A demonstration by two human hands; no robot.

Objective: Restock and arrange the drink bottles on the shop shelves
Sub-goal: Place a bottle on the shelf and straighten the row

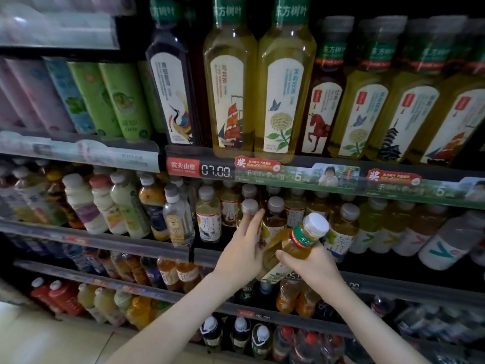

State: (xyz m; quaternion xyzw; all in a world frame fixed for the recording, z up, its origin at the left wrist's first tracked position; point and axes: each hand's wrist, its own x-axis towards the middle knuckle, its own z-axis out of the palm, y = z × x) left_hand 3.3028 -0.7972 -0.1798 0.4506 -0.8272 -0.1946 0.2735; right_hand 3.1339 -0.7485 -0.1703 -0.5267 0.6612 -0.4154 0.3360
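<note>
My right hand (308, 262) grips a yellow tea bottle (294, 245) with a green neck band and white cap, tilted with its cap up to the right, in front of the middle shelf. My left hand (242, 245) reaches with straight fingers to the shelf's small tea bottles, fingertips touching a grey-capped one (249, 207); its palm lies against the held bottle's left side. Large tea bottles (231, 95) stand on the shelf above.
The middle shelf holds rows of small tea bottles (343, 227) and milky drinks (81, 203) to the left. A price rail (215, 170) reads 07.00. Lower shelves carry juice and cola bottles (65, 295). Pale floor (39, 337) lies at bottom left.
</note>
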